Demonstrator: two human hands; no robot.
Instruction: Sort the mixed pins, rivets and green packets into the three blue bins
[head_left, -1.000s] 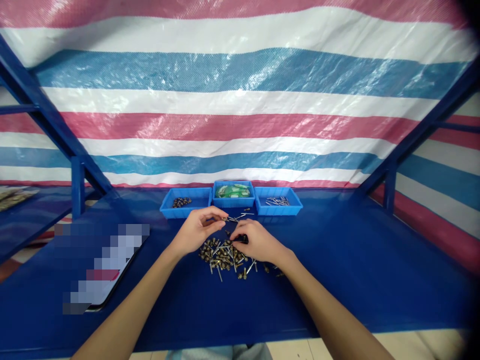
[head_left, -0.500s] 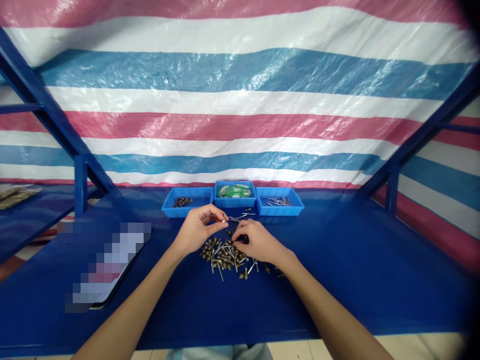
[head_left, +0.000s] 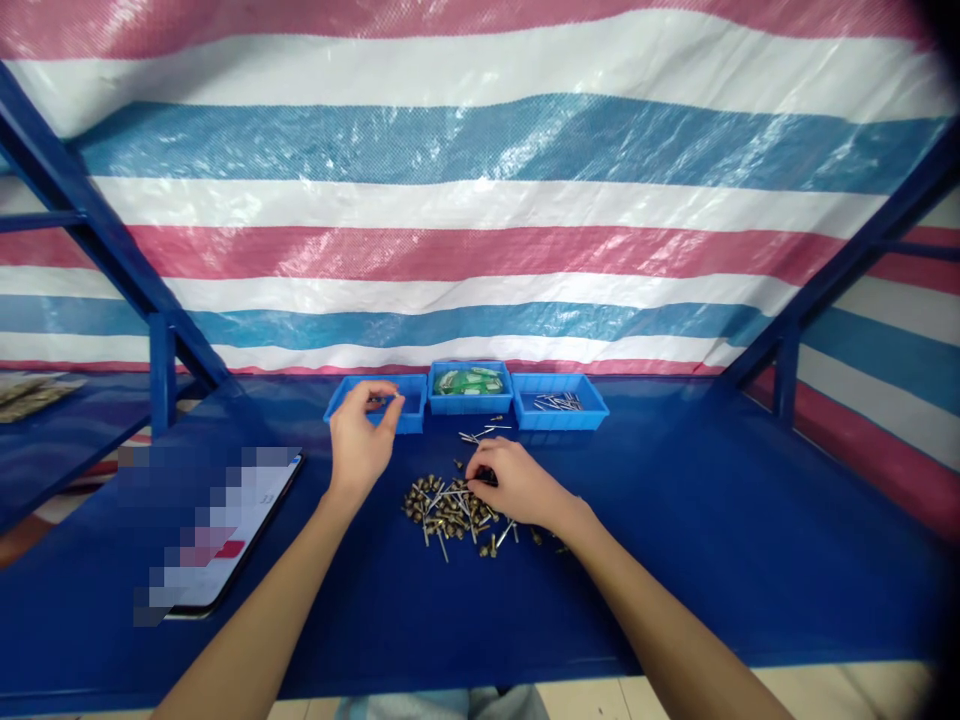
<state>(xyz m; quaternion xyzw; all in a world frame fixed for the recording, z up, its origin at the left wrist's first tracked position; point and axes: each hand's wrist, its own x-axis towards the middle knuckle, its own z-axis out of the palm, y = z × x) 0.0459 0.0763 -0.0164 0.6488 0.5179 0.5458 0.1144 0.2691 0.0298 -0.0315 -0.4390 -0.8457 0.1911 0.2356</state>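
Observation:
My left hand (head_left: 360, 440) is over the front of the left blue tray (head_left: 415, 415), thumb and fingertips brought together. A tiny pale spot shows at the tips; what they hold is too small to make out. The hand mostly covers the small brown metal pieces inside that tray. At the upper right of a loose pile of brass-coloured metal parts and silver pins (head_left: 450, 515), my right hand (head_left: 517, 482) is closed in a pinch, its fingertips hidden against the pile. Several silver pins (head_left: 480, 434) lie just behind it on the blue table (head_left: 465, 620).
Along the back stand a middle blue tray (head_left: 469, 405) with green-and-white packets and a right blue tray (head_left: 562, 418) with silver pins. A phone (head_left: 232, 540) lies at left. Slanted blue frame bars (head_left: 112, 240) flank the table before a striped sheet (head_left: 480, 140).
My left hand has moved left and away from me, from beside my right hand to over the left tray. The small shiny metal piece at its fingertips no longer shows clearly. My right hand has barely moved.

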